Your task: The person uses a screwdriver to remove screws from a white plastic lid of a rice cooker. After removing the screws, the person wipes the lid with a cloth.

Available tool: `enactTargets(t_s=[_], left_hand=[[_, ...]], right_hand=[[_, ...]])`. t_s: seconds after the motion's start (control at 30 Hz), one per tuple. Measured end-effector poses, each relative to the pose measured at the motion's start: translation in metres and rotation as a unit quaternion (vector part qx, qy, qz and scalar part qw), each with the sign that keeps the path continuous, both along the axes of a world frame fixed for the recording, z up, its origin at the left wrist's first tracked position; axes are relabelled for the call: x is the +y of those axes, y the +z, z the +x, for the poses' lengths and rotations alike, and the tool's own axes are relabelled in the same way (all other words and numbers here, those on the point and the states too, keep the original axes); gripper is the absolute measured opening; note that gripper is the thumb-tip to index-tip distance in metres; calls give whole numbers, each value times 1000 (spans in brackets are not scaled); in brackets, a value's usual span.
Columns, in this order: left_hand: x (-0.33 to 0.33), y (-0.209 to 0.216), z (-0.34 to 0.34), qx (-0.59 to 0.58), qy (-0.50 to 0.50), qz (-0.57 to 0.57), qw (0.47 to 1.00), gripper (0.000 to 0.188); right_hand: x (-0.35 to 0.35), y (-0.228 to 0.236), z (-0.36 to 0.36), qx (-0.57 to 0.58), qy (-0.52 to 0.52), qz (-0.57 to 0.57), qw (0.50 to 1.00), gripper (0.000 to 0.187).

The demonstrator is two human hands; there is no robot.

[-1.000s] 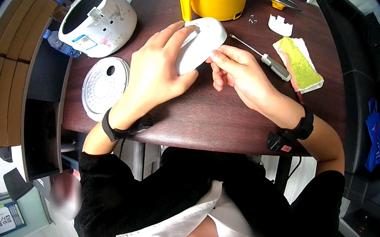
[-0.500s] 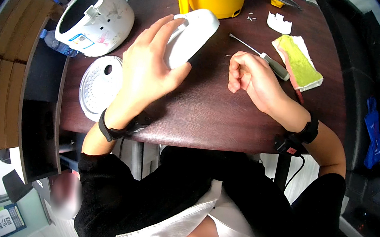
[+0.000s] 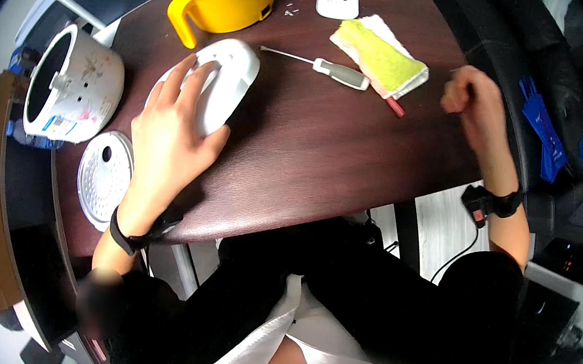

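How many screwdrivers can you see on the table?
1 certain: the grey-handled screwdriver, beside the green-topped pad. A red rod's end shows at the pad's near edge; the rest looks hidden, so it may be another.

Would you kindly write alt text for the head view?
A person's left hand is on a white cover at a dark table, near a yellow pot and screwdriver; the blurred right hand is by the table's edge.

The left hand (image 3: 173, 122) touches a white cover (image 3: 228, 89); the right hand (image 3: 477, 103) is curled.
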State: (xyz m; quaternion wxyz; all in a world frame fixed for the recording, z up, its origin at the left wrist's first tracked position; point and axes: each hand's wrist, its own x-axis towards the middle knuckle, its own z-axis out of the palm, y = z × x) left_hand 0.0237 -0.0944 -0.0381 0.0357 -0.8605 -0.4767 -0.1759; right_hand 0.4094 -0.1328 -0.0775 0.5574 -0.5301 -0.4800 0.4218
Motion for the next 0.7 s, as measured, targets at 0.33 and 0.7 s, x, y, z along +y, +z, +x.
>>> enactTargets(t_s=[0.33, 0.7], left_hand=[[-12, -10, 9, 72, -38, -27, 996, 72], [-15, -26, 4, 75, -74, -82, 991, 73]], right_hand=[[-81, -67, 229, 151, -329, -153, 920, 21], [-48, -35, 145, -45, -233, -166, 957, 24]])
